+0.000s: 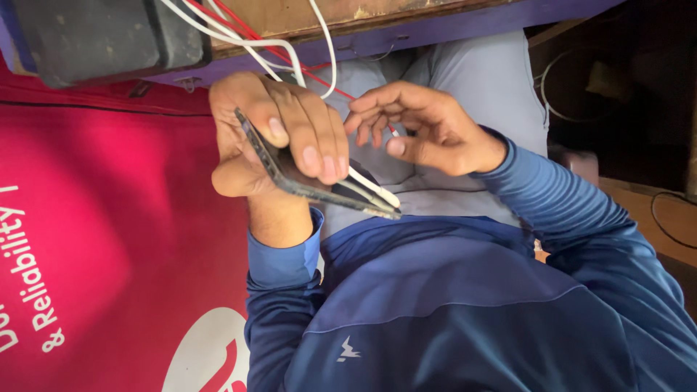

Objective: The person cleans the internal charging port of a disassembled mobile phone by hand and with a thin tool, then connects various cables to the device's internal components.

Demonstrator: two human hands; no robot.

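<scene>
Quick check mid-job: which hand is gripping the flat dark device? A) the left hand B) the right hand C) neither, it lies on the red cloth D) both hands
A: the left hand wraps its fingers over the flat dark device, while the right hand is beside it, fingers curled at the wires.

**Hands and phone below the bench edge**

The left hand (272, 138) grips a thin dark flat phone (319, 181), fingers across its face. The right hand (417, 131) sits just right of it, fingertips near the phone's upper end. White and red wires (279, 43) run from the wooden bench edge (377, 22) above down between both hands. A dark grey box (102, 36) rests upper left; a red printed banner (109, 239) lies left.
</scene>
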